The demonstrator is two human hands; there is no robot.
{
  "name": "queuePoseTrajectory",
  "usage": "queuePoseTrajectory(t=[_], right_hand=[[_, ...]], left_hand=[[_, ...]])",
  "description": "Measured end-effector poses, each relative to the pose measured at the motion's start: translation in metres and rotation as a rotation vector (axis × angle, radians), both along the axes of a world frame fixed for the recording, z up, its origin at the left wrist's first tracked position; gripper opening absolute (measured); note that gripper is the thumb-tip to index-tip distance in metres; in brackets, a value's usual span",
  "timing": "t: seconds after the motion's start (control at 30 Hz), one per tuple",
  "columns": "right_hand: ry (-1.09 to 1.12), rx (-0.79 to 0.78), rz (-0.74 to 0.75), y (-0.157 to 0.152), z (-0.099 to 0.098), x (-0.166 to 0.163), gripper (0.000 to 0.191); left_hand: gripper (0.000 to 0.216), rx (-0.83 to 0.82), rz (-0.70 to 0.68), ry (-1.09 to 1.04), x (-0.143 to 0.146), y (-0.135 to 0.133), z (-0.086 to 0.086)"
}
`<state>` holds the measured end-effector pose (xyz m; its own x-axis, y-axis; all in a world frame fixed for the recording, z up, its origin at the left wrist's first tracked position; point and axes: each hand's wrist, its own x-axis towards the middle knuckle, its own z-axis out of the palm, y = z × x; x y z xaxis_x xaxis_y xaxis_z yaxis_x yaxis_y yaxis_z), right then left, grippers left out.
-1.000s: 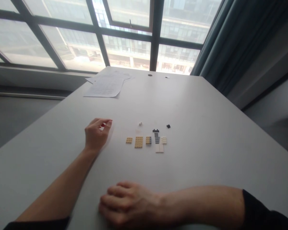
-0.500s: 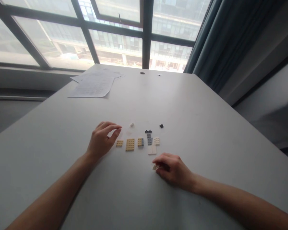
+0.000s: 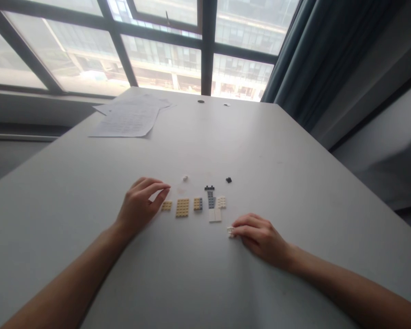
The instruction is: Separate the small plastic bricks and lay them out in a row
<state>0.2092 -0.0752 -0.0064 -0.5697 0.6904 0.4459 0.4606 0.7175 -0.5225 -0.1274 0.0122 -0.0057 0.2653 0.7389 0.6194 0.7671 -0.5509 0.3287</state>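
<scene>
R hand point(image 3: 260, 235) pinches small white brick point(image 3: 230, 231) by fingertips, since it's tiny, low on table point(image 3: 294, 160). L hand point(image 3: 140, 208) fingers parted, empty, beside tan plate point(image 3: 166, 205).

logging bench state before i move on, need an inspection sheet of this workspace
surface: pale table, flat and matte
job's things: row of small building plates, with a large tan plate, grey strip and white tiles; loose black bit and white bit lie behind the row
clutter: printed papers far left; small round thing near the far edge
grippers: left hand beside the row's left end, thumb and forefinger apart; right hand pinches a small pale brick on the table
cables: nothing seen
surroundings: big window beyond the table, curtain at right
</scene>
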Motion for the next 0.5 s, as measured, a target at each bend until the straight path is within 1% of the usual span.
queuePoseTrajectory(t=[0.1, 0.17, 0.3, 0.37, 0.43, 0.5], right_hand=[[-0.018, -0.058, -0.159, -0.001, 0.003, 0.0, 0.018], [-0.072, -0.099, -0.218, 0.0, 0.003, -0.004, 0.017], [-0.146, -0.096, -0.179, 0.001, 0.002, -0.014, 0.012], [-0.11, -0.103, -0.146, 0.0, 0.002, -0.016, 0.008], [-0.05, -0.143, -0.112, 0.0, 0.003, -0.016, 0.005], [0.011, -0.213, -0.117, 0.006, 0.005, -0.014, 0.008]], left_hand=[[0.013, 0.006, 0.003, 0.005, -0.001, 0.0, 0.0], [0.013, 0.011, 0.001, 0.01, -0.001, 0.0, 0.0], [0.014, -0.008, 0.018, 0.01, -0.001, -0.001, 0.001], [0.015, -0.015, 0.022, 0.008, -0.001, -0.002, 0.001], [0.014, -0.008, 0.014, 0.007, 0.0, -0.003, 0.002], [0.013, 0.008, -0.004, 0.007, 0.0, -0.003, 0.002]])
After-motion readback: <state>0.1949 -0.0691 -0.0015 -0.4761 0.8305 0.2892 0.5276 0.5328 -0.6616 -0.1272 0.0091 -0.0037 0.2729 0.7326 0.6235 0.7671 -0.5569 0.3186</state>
